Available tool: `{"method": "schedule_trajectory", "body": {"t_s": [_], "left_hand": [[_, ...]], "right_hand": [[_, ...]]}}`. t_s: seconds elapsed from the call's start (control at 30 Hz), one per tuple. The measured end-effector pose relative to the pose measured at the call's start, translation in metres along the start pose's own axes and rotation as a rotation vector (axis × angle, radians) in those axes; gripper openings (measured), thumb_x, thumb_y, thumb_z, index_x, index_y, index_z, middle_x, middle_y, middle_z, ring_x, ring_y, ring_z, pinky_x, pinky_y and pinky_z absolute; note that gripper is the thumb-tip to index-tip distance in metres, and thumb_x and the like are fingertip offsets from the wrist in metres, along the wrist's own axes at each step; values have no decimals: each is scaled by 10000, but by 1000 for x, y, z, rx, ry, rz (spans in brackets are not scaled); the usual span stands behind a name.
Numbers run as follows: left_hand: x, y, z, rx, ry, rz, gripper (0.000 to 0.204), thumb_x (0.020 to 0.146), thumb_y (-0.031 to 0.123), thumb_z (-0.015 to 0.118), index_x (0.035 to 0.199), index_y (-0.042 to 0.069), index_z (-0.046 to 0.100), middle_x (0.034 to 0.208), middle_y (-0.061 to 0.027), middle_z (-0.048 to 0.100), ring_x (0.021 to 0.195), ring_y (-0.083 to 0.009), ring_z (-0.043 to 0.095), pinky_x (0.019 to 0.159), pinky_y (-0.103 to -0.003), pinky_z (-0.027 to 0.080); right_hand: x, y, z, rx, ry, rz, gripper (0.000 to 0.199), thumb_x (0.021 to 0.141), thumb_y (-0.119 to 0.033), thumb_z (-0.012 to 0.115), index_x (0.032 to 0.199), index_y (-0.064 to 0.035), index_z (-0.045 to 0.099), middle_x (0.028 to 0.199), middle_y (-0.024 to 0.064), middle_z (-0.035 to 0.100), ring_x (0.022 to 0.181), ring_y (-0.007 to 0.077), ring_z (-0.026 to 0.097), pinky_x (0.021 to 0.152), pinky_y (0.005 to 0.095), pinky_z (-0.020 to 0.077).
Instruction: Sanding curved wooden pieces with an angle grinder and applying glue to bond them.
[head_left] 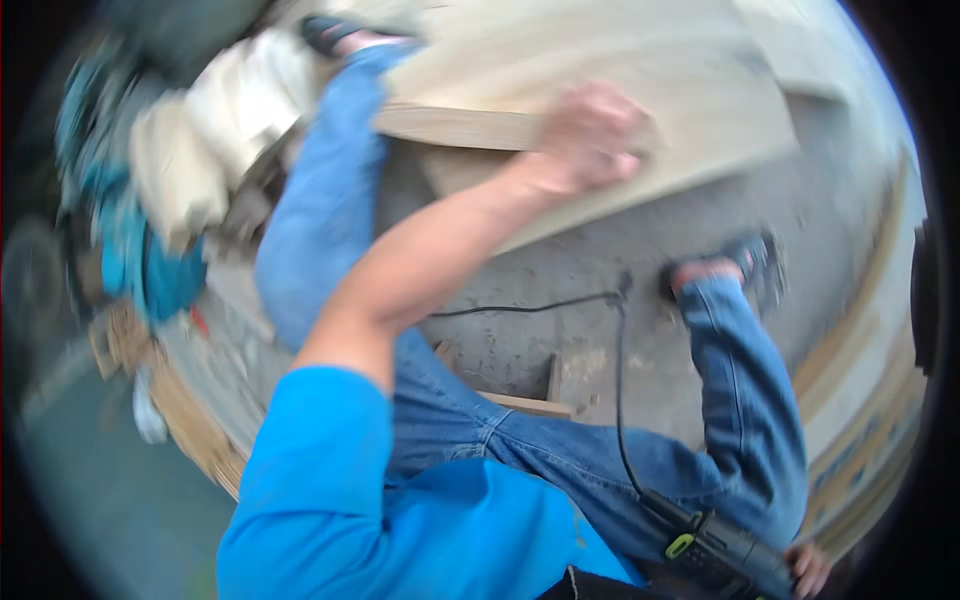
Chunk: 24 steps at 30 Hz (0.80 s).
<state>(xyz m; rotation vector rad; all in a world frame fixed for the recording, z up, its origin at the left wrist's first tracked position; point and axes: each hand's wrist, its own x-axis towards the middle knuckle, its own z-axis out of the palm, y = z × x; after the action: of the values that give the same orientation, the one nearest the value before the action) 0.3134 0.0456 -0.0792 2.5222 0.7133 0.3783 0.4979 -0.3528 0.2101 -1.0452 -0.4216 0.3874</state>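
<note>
My left hand (595, 135) reaches out over a pale wooden sheet (690, 70), its fingers curled in and blurred by motion. A light wood strip (455, 125) runs up to this hand from the left. Whether anything is inside the fist is hidden. At the lower right, the fingers of my right hand (812, 570) curl round the end of a dark corded power tool (735, 550) with a green patch, which lies against my thigh. The tool's front is cut off by the picture's lower edge. Its black cord (621, 400) rises from it onto the floor.
My legs in jeans are spread on either side of the grey floor (560, 260). A small wooden frame (525, 403) lies between them. Pale sacks (180, 160) and teal cloth (170, 275) are heaped at the left. Stacked boards (870, 420) line the right side.
</note>
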Motion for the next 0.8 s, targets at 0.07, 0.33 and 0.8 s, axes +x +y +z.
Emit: {"method": "schedule_trajectory", "body": {"t_s": [0.07, 0.33, 0.8], "left_hand": [[-4, 2, -8, 138, 2, -32, 510, 725, 262, 754, 1148, 8, 628, 1096, -183, 664, 1065, -340, 621, 967, -446, 496], [-234, -10, -200, 116, 688, -434, 344, 814, 149, 769, 1141, 80, 688, 928, -68, 685, 840, -208, 655, 763, -335, 538], [-618, -184, 12, -464, 1428, -1611, 859, 740, 212, 884, 1406, 89, 354, 1204, -134, 605, 966, -257, 651, 786, -370, 559]], "right_hand": [[15, 17, 10, -15, -96, -17, 551, 616, -270, 759, 917, -25, 367, 889, 51, 410, 790, 155, 440, 772, 275, 354], [23, 49, 68, -154, -289, -129, 472, 709, -275, 707, 945, 4, 408, 883, 70, 446, 825, 180, 469, 808, 306, 382], [-14, 31, 90, -426, -65, -337, 386, 872, -284, 618, 994, 55, 480, 873, 103, 507, 886, 223, 520, 870, 361, 429]]}}
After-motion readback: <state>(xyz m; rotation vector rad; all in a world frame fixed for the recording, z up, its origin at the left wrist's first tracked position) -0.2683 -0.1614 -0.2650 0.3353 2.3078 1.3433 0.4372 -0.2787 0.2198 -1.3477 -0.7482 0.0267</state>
